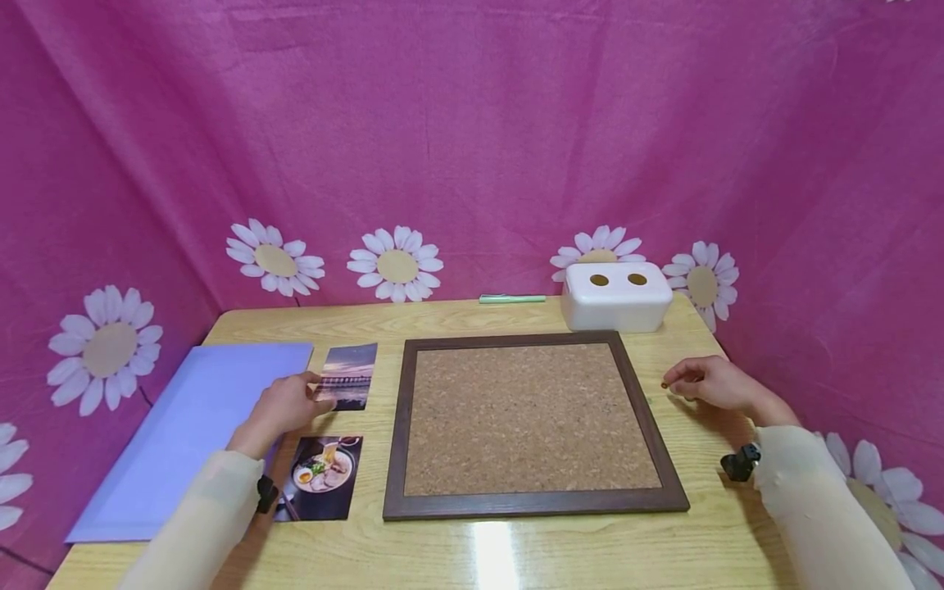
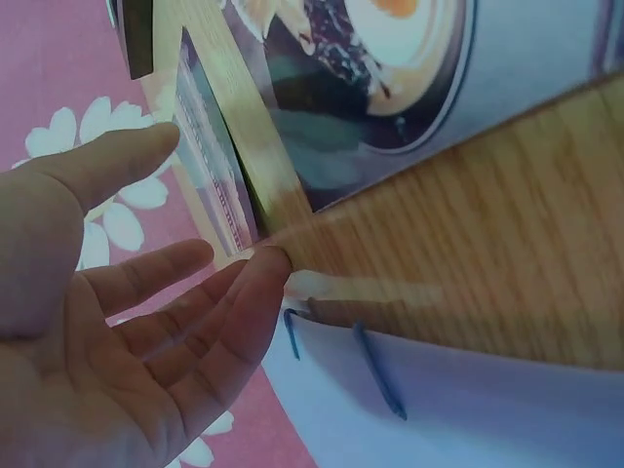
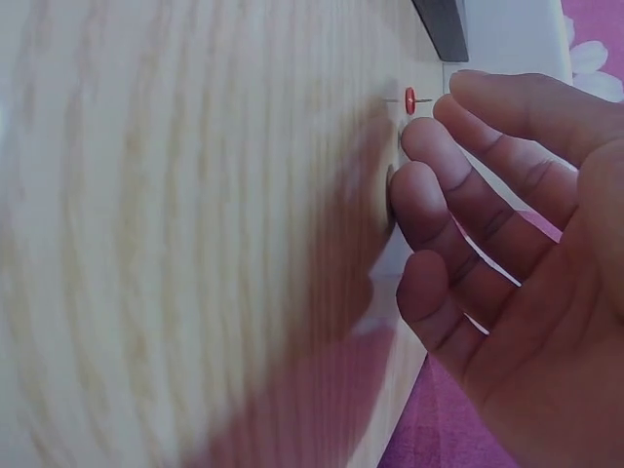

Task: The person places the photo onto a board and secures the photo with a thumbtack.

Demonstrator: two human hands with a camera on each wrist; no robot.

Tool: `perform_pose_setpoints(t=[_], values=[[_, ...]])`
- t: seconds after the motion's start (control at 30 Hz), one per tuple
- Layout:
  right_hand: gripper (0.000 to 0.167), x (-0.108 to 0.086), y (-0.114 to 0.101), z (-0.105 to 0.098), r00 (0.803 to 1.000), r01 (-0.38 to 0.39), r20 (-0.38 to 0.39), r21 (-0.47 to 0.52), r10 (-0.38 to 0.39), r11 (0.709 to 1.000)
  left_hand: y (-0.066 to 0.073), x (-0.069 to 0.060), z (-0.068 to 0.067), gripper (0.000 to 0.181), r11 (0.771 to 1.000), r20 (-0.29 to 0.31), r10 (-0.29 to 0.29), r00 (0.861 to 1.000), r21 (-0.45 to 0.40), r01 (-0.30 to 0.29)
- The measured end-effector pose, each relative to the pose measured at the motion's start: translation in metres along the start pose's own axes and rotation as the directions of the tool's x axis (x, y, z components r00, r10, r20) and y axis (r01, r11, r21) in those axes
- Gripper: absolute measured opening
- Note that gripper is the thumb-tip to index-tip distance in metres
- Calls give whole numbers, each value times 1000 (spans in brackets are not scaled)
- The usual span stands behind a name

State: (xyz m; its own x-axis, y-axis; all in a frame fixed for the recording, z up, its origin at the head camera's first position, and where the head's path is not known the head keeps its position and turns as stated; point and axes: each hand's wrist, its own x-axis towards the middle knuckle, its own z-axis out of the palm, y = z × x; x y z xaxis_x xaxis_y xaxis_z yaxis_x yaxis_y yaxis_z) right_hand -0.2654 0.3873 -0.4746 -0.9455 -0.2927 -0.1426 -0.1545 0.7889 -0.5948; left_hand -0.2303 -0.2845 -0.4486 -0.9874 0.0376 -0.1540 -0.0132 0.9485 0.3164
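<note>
L hand [image 1: 286, 404] spread by bridge pic [image 1: 354, 367], L of corkboard [image 1: 531, 422]; prob. light, bendy, so edge hold. R hand [image 1: 717, 382] narrow, pin [image 3: 410, 100] grip unclear.

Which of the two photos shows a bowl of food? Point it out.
The noodle photo, the one nearer the person, shows a bowl with noodles and egg. The other photo, by the left hand, shows water under a purplish sky.
</note>
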Motion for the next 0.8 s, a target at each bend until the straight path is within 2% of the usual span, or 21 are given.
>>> perform_pose_setpoints(t=[0.37,0.57,0.8], values=[[19,3,4,1,999,-38,8,6,38,999,0,4,3,67,997,-44,-72,996,-2,72],[18,3,6,3,999,-40,13,8,40,999,1,4,4,36,998,-72,-60,996,3,61],[15,4,6,4,999,-36,-1,0,36,999,1,6,8,38,994,-69,-109,992,-19,108]])
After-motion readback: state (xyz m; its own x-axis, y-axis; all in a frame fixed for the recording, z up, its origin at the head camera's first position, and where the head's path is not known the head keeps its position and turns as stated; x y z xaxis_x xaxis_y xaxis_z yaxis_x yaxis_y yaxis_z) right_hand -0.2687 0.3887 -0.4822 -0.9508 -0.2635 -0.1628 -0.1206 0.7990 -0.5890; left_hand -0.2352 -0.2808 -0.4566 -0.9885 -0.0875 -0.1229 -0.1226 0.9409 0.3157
